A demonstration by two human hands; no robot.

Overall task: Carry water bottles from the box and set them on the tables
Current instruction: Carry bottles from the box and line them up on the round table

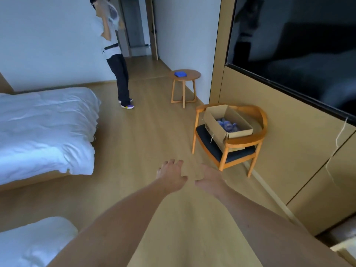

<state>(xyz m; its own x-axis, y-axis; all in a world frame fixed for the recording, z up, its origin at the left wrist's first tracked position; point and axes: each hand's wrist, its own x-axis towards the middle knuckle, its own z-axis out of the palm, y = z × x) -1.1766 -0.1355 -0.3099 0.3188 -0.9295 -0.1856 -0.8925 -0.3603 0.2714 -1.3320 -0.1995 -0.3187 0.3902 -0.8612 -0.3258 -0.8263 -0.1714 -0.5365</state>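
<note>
Item: cardboard box (227, 124), open-topped, resting tilted across the seat and arm of a wooden armchair (258, 135) against the right-hand wall panel

Contents: water bottles (228, 125), blue caps and labels showing, lying loose in the box's lower end; count cannot be told

Left hand (171, 175): stretched forward over the floor, fingers relaxed and spread, holding nothing

Right hand (209, 179): beside the left, fingers loosely drooping, holding nothing; both well apart from the box

Destination: small round table (185, 76) beyond the armchair by the wall, carrying a blue flat object (180, 74); no bottle seen on it

Other: two beds (44, 130) with white covers to the left; another person (115, 54) standing near the far bed

Step in hand, as judged: approach the box, no bottle yet taken

Handling notes: close in on the armchair's open front side; reach down over the box's low edge, not the raised flap; grip each bottle round its body, one per hand; the tilted box may shift on the seat, so lift straight up without dragging on the wall; mind the standing person on the way to the table
</note>
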